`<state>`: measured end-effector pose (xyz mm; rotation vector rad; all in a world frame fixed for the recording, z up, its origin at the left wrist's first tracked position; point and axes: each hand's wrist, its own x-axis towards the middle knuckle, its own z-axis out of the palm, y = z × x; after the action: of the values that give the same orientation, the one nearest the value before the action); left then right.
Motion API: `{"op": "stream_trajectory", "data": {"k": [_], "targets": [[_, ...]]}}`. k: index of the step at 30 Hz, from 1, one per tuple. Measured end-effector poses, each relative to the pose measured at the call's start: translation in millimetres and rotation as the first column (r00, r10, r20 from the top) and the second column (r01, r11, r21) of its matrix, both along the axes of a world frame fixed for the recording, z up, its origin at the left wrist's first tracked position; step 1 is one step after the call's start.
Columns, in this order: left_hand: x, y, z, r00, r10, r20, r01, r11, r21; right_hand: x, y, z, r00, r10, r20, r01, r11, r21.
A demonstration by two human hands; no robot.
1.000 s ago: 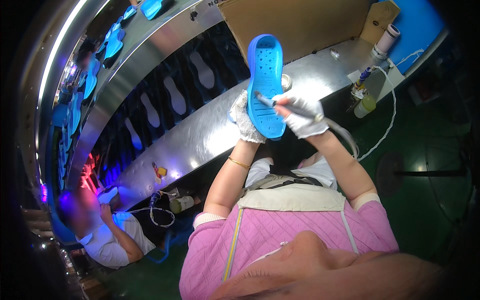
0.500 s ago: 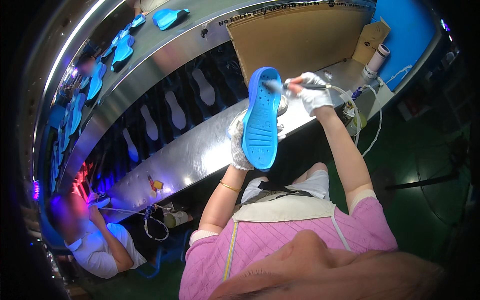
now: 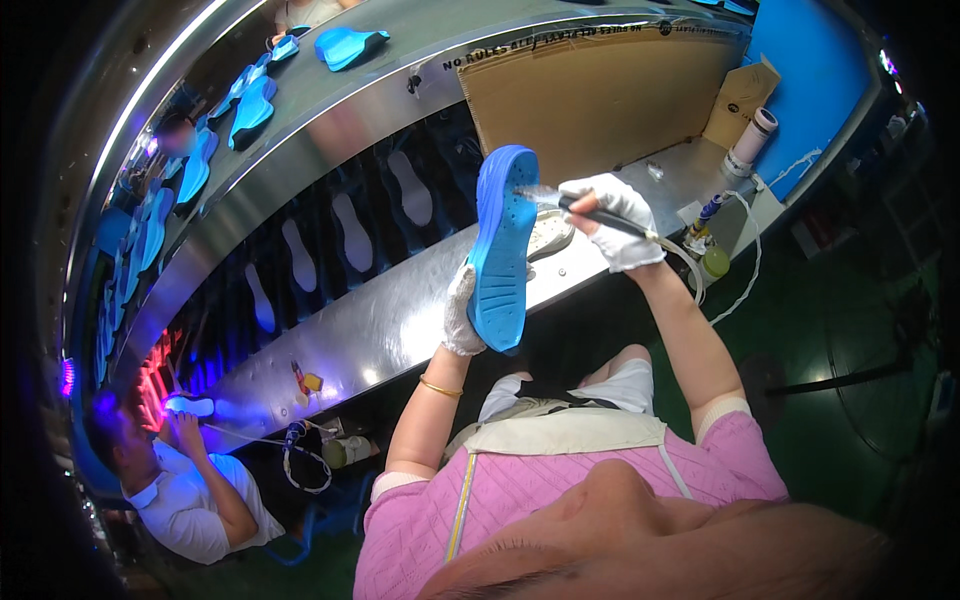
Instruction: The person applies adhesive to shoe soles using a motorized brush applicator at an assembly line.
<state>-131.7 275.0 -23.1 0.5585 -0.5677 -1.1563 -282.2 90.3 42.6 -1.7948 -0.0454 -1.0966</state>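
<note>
Gloved in white, my left hand (image 3: 459,315) is closed around the lower left edge of a blue shoe sole (image 3: 503,265). The sole stands tilted above the metal bench, its holes and grooves partly showing; some of my fingers are hidden behind it. My right hand (image 3: 622,218), also gloved, grips a dark-handled brush (image 3: 540,193) with a pale tube running from its rear end. The bristles are at the upper right part of the sole, near its rim. Behind the blue sole, a whitish perforated sole or shoe (image 3: 550,234) lies on the bench, partly covered.
Beyond the metal bench (image 3: 400,325), a conveyor belt (image 3: 430,40) carries several blue soles (image 3: 252,110). A cardboard sheet (image 3: 590,95) leans at the back. To the right stand a pinkish bottle (image 3: 752,140) and a green container (image 3: 714,262). A co-worker (image 3: 200,490) sits at lower left.
The blue sole has shifted slightly left and turned more edge-on. My right hand has moved slightly down, and the brush, blurred before, now shows more sharply. The co-worker's sole has moved.
</note>
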Motion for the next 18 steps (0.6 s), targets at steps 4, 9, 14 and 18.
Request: {"op": "stream_trajectory", "data": {"k": [4, 9, 14, 18], "targets": [[1.4, 2.9, 20.1, 0.996, 0.054, 0.069, -0.052, 0.998, -0.037, -2.1, -6.1, 16.4, 0.995, -0.055, -0.084, 0.019, 0.926, -0.378], [24.2, -8.8, 70.2, 0.964, 0.114, 0.24, -0.113, 0.993, -0.021, -32.0, 0.8, 12.7, 0.987, -0.017, -0.159, -0.009, 0.987, -0.16], [80.0, -102.4, 191.3, 0.985, -0.108, 0.137, 0.138, 0.963, -0.231, -42.4, -12.8, 6.3, 0.997, -0.072, 0.039, 0.072, 0.997, -0.006], [134.6, -186.6, 255.7, 0.546, 0.273, 0.792, -0.338, 0.937, -0.09, -47.5, -13.5, -4.8, 0.998, -0.064, -0.024, 0.066, 0.988, 0.14]]}}
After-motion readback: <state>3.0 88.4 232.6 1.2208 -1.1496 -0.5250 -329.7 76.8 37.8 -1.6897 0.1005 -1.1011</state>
